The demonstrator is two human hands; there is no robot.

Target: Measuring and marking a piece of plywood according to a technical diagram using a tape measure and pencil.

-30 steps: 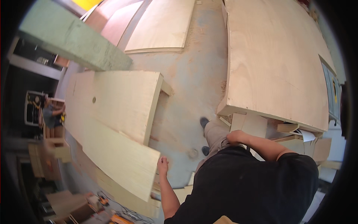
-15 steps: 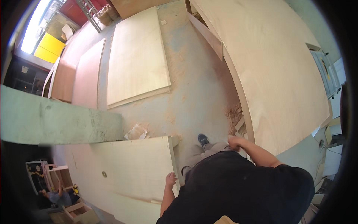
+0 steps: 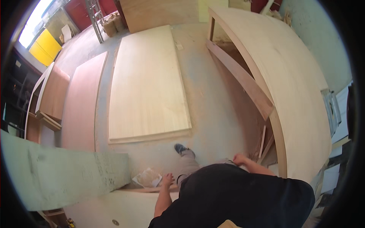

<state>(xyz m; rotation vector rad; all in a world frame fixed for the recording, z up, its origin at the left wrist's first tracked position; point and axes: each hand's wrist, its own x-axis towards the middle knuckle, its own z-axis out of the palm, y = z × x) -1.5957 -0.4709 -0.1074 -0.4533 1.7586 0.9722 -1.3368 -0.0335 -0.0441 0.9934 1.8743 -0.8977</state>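
My left hand (image 3: 167, 179) hangs beside my left thigh, its fingers loosely apart and nothing in them. It is nearest to a crumpled whitish bag or sheet (image 3: 146, 178) on the floor and to the edge of a pale wooden panel (image 3: 91, 211) at lower left. At my right hip my right hand (image 3: 239, 159) is loosely closed, and no object shows in it. To its right stands a long table topped with pale plywood (image 3: 281, 72). Ahead of my shoe lies a stack of pale plywood sheets (image 3: 150, 83).
A pinkish board (image 3: 84, 102) lies left of the stack, with a wooden cabinet (image 3: 55, 89) beyond. A thick greenish pillar or beam (image 3: 68, 178) juts in from the left. Slanted boards (image 3: 243, 78) lean under the table. At the back stand a ladder (image 3: 94, 19) and sacks (image 3: 111, 26).
I have stepped forward and the view has shifted: the plywood stack and table sit nearer, and the lower-left panel has slid back. My left hand has moved ahead past the panel's end.
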